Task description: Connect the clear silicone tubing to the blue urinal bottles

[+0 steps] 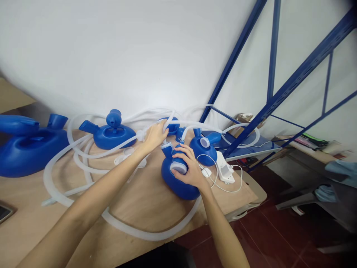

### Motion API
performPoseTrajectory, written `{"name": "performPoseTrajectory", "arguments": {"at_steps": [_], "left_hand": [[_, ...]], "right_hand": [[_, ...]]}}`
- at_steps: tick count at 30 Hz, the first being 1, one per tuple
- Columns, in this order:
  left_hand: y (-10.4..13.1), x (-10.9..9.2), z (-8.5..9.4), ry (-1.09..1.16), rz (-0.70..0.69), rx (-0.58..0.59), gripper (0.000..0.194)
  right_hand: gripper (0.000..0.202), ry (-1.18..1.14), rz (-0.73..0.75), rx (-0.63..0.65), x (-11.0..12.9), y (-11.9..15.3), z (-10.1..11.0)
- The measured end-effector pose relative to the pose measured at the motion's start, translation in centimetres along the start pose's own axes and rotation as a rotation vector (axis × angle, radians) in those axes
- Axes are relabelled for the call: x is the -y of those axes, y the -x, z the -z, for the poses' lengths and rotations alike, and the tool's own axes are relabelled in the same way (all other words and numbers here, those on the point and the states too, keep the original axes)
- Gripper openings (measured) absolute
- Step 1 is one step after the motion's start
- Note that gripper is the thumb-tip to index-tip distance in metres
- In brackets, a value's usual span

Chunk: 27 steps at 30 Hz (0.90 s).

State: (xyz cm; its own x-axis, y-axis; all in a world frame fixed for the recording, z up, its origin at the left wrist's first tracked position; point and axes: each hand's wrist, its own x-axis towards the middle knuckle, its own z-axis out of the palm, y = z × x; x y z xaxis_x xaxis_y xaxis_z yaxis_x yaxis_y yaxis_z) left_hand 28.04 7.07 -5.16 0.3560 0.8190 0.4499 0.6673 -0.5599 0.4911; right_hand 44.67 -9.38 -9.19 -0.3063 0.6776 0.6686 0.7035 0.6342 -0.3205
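Note:
My right hand (pixel 189 163) is wrapped over the top of a blue plastic urinal bottle (pixel 178 186). Its thumb and fingers lie around the spout with the white cap (pixel 178 168). Just beyond, my left hand (pixel 156 133) is closed around a translucent white hose (pixel 169 120). The fingertips are partly hidden. Another blue bottle (pixel 205 152) with a white-capped spout stands to the right of my right hand. Behind my left hand, a further blue bottle (pixel 173 128) is partly covered. Clear round lids (pixel 128 151) lie below my left wrist.
More blue bottles (pixel 114 137) stand at left, among looped hoses (pixel 55 190) across the wooden table (pixel 134 208). A white power strip (pixel 224 167) with a cable lies at the right edge. A blue metal rack (pixel 242 41) rises beside the table. A dark device (pixel 5 213) sits far left.

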Motion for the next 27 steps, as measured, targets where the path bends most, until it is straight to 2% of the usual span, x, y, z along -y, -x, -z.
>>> {"name": "performPoseTrajectory", "arguments": {"at_steps": [4,6,8,10,12,15,18,21,24,27], "left_hand": [[-2.5,-1.0,0.6,-0.118,-0.044,0.044,0.053],[-3.5,-1.4,0.3,-0.185,-0.077,0.080,0.053],[-3.7,-1.9,-0.3,-0.247,-0.120,0.112,0.061],[-3.0,-2.3,-1.0,-0.296,-0.173,0.128,0.079],[-1.5,-2.7,-1.5,-0.326,-0.240,0.127,0.086],[1.3,-3.0,-1.5,-0.342,-0.364,0.124,0.072],[2.9,-3.0,-0.4,-0.336,-0.500,0.152,0.058],[3.3,-2.4,0.9,-0.261,-0.702,0.196,0.046],[3.5,-1.5,1.5,-0.082,-0.932,0.325,0.043],[4.1,-0.8,1.1,-0.015,-0.982,0.396,0.044]], "right_hand": [[0.038,-0.068,0.036,-0.044,0.1,0.4,0.3],[0.038,-0.122,0.017,-0.097,0.1,0.7,0.4],[0.041,-0.138,-0.044,-0.143,0.2,1.0,0.4],[0.048,-0.106,-0.113,-0.171,0.2,1.3,0.4],[0.055,-0.081,-0.138,-0.185,0.1,1.4,0.4],[0.060,-0.147,-0.126,-0.190,-0.3,1.9,0.5],[0.070,-0.242,-0.176,-0.254,-1.0,2.5,0.6],[0.075,-0.331,-0.265,-0.369,-1.7,3.1,0.4],[0.073,-0.401,-0.285,-0.413,-2.0,3.4,0.3],[0.074,-0.383,-0.262,-0.360,-1.8,3.9,0.4]]}}
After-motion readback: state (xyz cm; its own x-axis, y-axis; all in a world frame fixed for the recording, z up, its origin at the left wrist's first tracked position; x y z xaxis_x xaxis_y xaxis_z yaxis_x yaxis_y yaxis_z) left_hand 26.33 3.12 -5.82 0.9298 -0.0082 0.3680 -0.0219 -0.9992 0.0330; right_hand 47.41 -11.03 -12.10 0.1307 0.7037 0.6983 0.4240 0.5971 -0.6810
